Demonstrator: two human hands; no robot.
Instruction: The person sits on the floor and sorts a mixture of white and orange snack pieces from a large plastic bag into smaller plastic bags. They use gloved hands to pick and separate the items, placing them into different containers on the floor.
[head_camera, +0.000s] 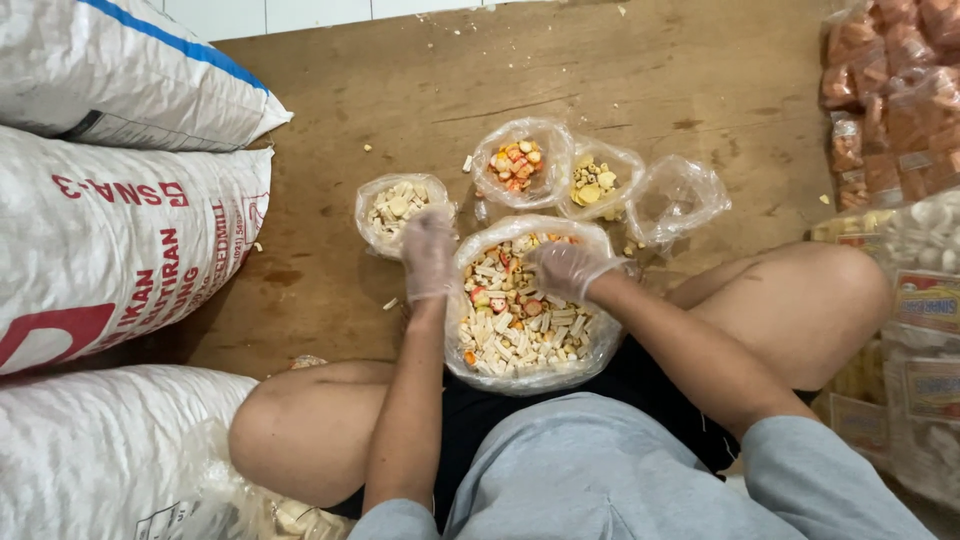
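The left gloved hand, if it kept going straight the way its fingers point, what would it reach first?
Probably the small clear plastic bag of pale cream pieces: the left hand points away from the body, fingertips already near that bag's rim. Depth is unclear.

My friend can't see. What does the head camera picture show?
A seated person's gloved left hand and right hand reach into a large clear bag of mixed snack pieces on a wooden floor. Four smaller clear bags sit beyond it, white woven sacks on the left.
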